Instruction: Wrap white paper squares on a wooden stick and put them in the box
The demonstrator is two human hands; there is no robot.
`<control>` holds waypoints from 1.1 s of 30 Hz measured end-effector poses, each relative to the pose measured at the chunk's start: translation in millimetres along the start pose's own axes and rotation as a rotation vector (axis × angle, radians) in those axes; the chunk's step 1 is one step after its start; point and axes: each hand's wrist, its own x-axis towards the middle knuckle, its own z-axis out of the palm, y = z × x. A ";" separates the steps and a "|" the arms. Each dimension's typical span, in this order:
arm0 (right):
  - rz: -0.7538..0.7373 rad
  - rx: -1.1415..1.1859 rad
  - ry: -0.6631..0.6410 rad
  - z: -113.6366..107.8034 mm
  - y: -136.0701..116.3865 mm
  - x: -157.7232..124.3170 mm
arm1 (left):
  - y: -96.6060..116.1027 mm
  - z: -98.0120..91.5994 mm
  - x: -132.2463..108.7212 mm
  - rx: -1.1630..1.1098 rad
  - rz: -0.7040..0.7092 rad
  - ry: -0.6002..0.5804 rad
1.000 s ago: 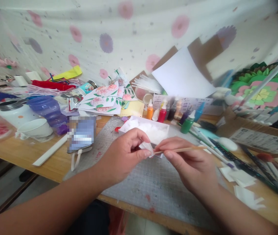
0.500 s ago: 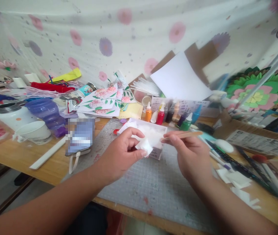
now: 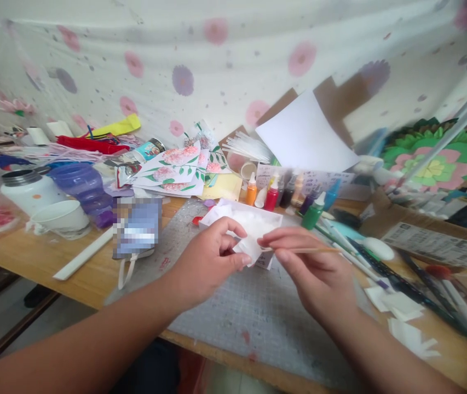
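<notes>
Between the thumb and fingers of my left hand (image 3: 208, 262) is a small folded piece of white paper (image 3: 249, 249). My right hand (image 3: 315, 265) pinches a thin wooden stick (image 3: 311, 250), its far end pointing right and its near tip at the paper's right edge. Whether that tip touches the paper is too blurred to tell. Just behind both hands stands a white box (image 3: 272, 219) with pale white material inside, its front partly hidden by my fingers. A grey cutting mat (image 3: 233, 312) lies under the hands and box.
Paint bottles, among them a green one (image 3: 313, 213) and a red one (image 3: 272, 196), stand behind the box. On the left are a phone (image 3: 138, 227), a white cup (image 3: 63, 219) and a white strip (image 3: 83, 256). Paper pieces (image 3: 401, 303) and a cardboard box (image 3: 434, 230) sit at right.
My right hand has moved slightly left, bringing the stick's near tip to the paper. The stick has swung to a flatter angle. My left hand keeps its hold.
</notes>
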 end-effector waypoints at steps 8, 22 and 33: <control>0.025 0.020 -0.020 6.3 -0.7 -3.2 | 2.1 3.7 0.2 0.044 -0.011 -0.010; 0.342 -0.148 0.304 -4.5 41.5 3.5 | 2.8 -3.9 0.1 0.034 0.014 -0.032; 0.074 0.168 0.016 2.4 0.9 -1.5 | 11.3 -2.1 -1.7 0.011 0.002 -0.009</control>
